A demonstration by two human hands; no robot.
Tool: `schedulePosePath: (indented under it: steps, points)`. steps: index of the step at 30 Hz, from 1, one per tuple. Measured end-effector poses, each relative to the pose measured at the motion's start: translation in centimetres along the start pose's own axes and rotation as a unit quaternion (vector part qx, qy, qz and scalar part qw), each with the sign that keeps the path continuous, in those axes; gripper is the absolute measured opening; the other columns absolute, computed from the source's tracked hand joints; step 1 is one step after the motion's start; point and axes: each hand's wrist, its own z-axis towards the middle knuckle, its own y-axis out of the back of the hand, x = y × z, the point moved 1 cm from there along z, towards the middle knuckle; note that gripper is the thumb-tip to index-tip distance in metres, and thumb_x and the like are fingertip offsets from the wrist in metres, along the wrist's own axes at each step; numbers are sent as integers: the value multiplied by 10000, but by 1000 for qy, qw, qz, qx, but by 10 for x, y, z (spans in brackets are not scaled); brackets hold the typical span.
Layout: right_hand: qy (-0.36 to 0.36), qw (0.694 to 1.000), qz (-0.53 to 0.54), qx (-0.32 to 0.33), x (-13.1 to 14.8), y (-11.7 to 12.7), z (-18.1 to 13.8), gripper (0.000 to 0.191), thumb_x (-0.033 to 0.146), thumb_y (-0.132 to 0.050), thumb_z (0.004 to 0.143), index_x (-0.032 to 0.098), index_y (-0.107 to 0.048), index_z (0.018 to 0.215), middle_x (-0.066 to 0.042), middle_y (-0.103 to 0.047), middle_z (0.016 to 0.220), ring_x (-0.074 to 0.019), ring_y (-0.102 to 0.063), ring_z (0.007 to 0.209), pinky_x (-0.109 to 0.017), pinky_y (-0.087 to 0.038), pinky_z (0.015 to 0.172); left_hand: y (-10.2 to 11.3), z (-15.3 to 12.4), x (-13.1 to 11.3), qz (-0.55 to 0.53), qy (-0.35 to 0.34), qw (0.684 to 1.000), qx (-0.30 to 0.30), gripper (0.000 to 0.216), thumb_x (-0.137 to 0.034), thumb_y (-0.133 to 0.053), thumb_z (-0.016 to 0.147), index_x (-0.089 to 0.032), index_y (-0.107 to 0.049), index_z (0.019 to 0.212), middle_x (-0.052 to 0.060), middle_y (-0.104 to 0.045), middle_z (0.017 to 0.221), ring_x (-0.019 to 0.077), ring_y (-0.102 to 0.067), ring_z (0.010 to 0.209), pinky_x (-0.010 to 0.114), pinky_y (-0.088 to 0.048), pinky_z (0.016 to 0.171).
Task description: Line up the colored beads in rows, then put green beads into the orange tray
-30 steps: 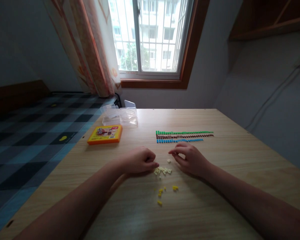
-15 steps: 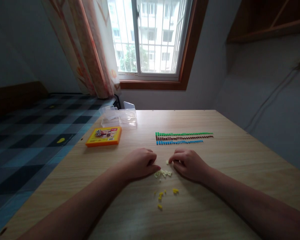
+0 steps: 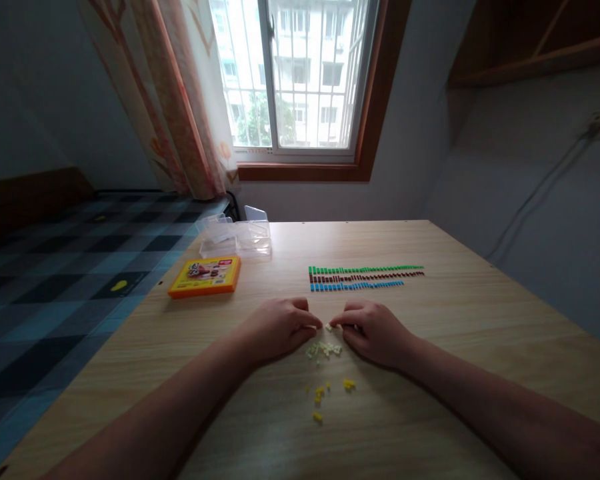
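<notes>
Both hands rest low on the wooden table, facing each other across a small group of pale yellow pieces [image 3: 329, 327]. My left hand [image 3: 277, 327] is closed, with the forefinger pointing at these pieces from the left; anything pinched in it is too small to make out. From the right, the forefinger of my right hand [image 3: 377, 330] reaches their edge while its other fingers curl in, hiding whatever they may hold. Just nearer lies a loose heap of tiny pale yellow pieces [image 3: 325, 349]. Several brighter yellow bricks [image 3: 319, 395] are scattered closer to me.
Beyond the hands run rows of small green bricks [image 3: 365, 270], brown bricks [image 3: 365, 277] and blue bricks [image 3: 355, 286]. An orange-yellow box [image 3: 205, 277] lies at left, with clear plastic cases [image 3: 237, 237] behind it. A checked bed [image 3: 105, 267] borders the table [image 3: 480, 347].
My left hand's forefinger has moved away from the pale heap, up and slightly right to the small group. My right fingertips have shifted slightly left. The view has tilted a little.
</notes>
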Motion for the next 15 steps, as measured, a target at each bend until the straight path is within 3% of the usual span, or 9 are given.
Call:
schedulePosePath:
  steps: [15]
  points:
    - [12, 1000, 22, 6, 3, 0, -1, 308, 87, -574, 797, 247, -802, 931, -25, -705, 806, -166, -624, 752, -266, -434, 693, 0, 0, -4, -17, -20, 1000, 2, 235, -294, -574, 956, -318, -797, 1025, 16, -668, 871, 118, -613, 722, 247, -427, 666]
